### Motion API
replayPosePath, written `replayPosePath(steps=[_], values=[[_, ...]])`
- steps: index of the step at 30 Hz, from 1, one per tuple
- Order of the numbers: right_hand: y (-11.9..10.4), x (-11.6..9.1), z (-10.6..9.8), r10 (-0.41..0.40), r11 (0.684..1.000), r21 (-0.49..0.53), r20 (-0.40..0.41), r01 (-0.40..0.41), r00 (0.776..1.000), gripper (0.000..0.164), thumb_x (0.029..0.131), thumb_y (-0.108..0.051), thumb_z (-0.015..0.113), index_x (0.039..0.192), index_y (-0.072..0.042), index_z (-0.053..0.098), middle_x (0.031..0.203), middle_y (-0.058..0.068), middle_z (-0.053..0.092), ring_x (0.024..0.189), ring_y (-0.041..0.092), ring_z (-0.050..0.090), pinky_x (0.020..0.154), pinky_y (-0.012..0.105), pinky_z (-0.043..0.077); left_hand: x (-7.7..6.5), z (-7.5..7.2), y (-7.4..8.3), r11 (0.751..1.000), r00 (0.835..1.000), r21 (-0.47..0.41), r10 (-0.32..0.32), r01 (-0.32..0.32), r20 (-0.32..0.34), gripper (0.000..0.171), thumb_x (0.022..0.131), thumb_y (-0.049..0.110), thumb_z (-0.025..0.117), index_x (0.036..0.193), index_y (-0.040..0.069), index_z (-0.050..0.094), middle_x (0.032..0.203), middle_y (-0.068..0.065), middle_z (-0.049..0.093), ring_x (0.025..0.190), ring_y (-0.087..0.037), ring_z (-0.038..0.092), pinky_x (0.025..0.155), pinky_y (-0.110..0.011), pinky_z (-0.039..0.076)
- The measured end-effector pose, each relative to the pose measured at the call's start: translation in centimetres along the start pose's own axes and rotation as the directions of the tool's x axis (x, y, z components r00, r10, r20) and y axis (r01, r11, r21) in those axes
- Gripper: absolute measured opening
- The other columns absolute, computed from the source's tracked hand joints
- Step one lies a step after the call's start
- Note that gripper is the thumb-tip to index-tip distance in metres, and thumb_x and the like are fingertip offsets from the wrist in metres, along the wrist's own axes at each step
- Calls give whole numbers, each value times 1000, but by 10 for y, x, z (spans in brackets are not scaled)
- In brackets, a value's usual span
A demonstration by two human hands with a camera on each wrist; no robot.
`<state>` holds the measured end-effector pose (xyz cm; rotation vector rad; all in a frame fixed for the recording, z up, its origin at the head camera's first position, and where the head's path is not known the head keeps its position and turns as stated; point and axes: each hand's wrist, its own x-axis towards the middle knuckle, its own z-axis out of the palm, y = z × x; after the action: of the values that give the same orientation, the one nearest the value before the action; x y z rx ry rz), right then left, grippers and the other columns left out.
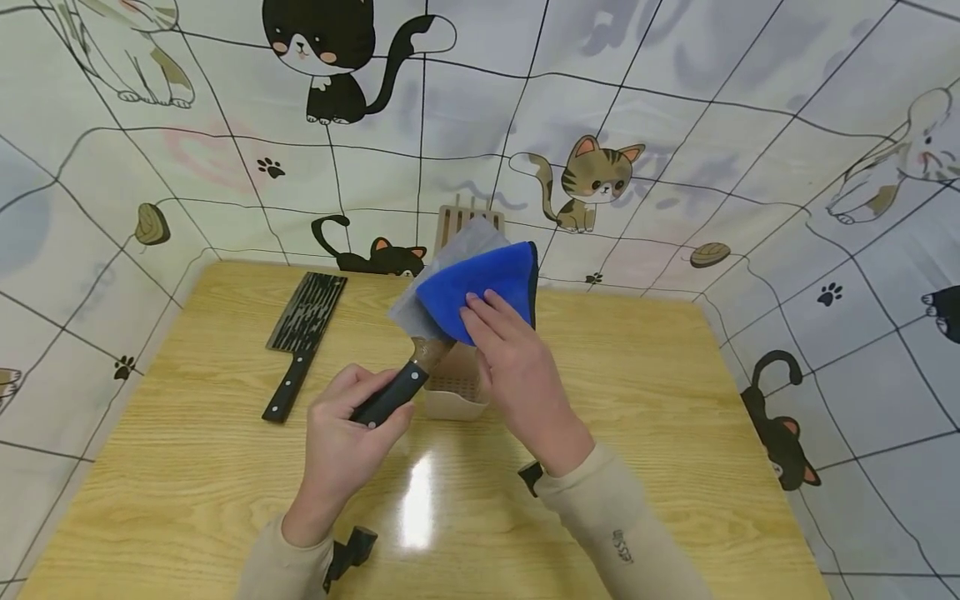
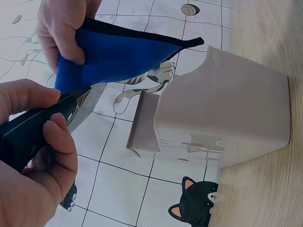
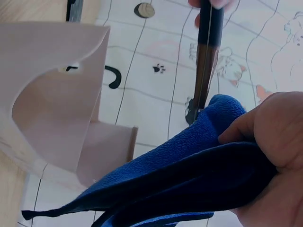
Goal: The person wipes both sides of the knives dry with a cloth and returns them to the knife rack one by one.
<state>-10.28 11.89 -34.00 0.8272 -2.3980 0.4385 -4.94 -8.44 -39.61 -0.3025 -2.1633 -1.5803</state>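
Observation:
My left hand [image 1: 347, 437] grips a kitchen cleaver by its black riveted handle [image 1: 392, 396], raised above the table. The grey blade [image 1: 411, 310] slants up and away, brownish close to the handle. A blue cloth [image 1: 480, 287] with dark edging is folded over the blade and hides much of it. My right hand [image 1: 525, 387] holds this cloth against the blade, thumb on one side and fingers on the other, as the right wrist view [image 3: 255, 137] shows. Behind and below stands a beige knife holder [image 2: 227, 104], partly covered by blade and cloth in the head view.
Left of the holder, a second cleaver [image 1: 306, 321] with a streaked dark blade lies flat on the wooden table [image 1: 660, 417]. A cat-patterned sheet [image 1: 465, 100] rises behind the table and along both sides.

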Motion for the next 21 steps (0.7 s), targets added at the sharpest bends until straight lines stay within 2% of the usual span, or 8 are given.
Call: replayPosePath(steps=[6,12,16,21], values=[[-7,4,-1,-39,998,-40,16,39,999,33,90,7,58,121,2,65,127,17,62,124,32,55,109,37,38,0,0,2,999,999,15,36,-36,-6,34,68,-2,82,101,3,75,80,-3,59,64,-13,52,50,-20,43],[1,10,2,16,998,-60,31,-14,999,36,88,10,56,123,4,63,128,18,62,124,32,56,108,37,39,-2,2,0,996,996,24,84,-83,-5,33,66,-3,79,98,1,76,77,-3,57,61,-12,51,50,-18,42],[11,15,3,67,995,-71,36,-65,997,35,88,10,58,123,5,63,128,19,62,123,33,56,106,38,41,-3,3,-1,995,995,23,95,-95,-6,32,66,-4,78,97,1,76,76,-3,56,59,-13,50,47,-17,41],[24,23,3,116,990,-77,22,-114,993,33,91,9,54,122,5,63,127,19,62,123,34,56,106,38,41,-3,3,2,994,994,19,107,-107,-8,31,65,-3,78,96,0,76,76,-2,55,59,-13,50,47,-16,41]])
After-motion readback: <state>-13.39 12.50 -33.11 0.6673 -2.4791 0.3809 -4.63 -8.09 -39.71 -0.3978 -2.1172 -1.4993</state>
